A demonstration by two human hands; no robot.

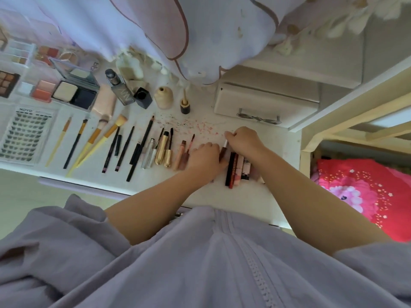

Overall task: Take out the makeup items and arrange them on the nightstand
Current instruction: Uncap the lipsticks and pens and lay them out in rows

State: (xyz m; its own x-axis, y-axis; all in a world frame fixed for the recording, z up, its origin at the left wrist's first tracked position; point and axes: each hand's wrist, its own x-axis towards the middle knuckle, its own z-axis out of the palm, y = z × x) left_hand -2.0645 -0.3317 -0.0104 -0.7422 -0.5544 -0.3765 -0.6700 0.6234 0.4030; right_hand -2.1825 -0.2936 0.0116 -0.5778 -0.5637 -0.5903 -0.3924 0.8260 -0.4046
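Makeup: laid in a row on the white nightstand (255, 196); brushes (89, 143), pencils (124, 150), gold tubes (163, 150), open compact (74, 94), lash tray (24, 134).
Lip tubes (239, 168): bunched upright-to-camera just below the hands, labels too blurred to read.
Hidden: small dark tube (223, 151) mostly covered between both hands.
Left hand (205, 157): fingers curled, pinching the dark tube's lower end.
Right hand (243, 140): fingers curled, gripping its white upper part.

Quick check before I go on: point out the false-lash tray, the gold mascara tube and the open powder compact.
false-lash tray (25, 135), head view, middle of the clear lid over the lash rows.
gold mascara tube (162, 150), head view, middle of the gold barrel.
open powder compact (74, 94), head view, between the pale powder pan and the dark well.
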